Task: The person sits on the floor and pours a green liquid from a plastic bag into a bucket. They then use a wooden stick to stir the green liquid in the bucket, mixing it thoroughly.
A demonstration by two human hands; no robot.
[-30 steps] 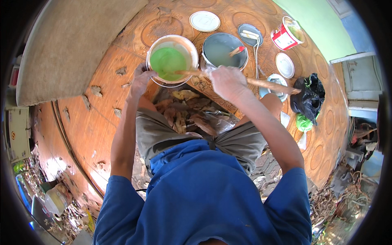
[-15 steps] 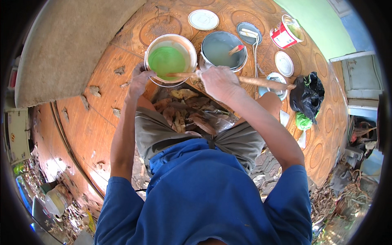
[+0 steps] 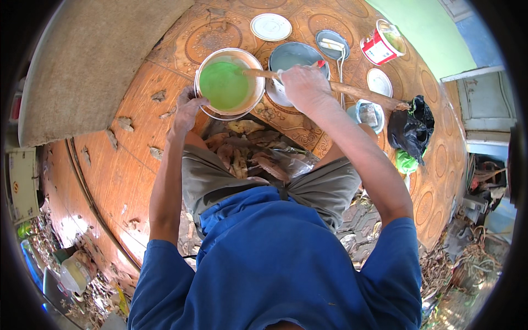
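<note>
My left hand (image 3: 190,110) is closed on the near left rim of a white bucket (image 3: 257,91), its thumb at the edge. Green paint (image 3: 223,87) fills the bucket's lower part. Wrapped around the middle of a long wooden stick (image 3: 366,95) is my right hand (image 3: 305,88). The stick's left end reaches into the bucket above the right side of the paint; whether it dips in there I cannot tell. Partly behind my right hand stands a grey bucket (image 3: 291,52), and a red-tipped brush in it is mostly hidden.
Behind lie a white lid (image 3: 270,27) and a grey lid (image 3: 324,37) with a paint roller. At right are a red and white bucket (image 3: 379,47), another white lid (image 3: 379,82), a small tub (image 3: 377,118) and a black plastic bag (image 3: 410,129). Dry leaves (image 3: 236,151) lie between my legs.
The stick's left end has moved from the near side of the paint to the upper right, inside the bucket. My right hand has gone slightly farther away; my left hand stays on the rim.
</note>
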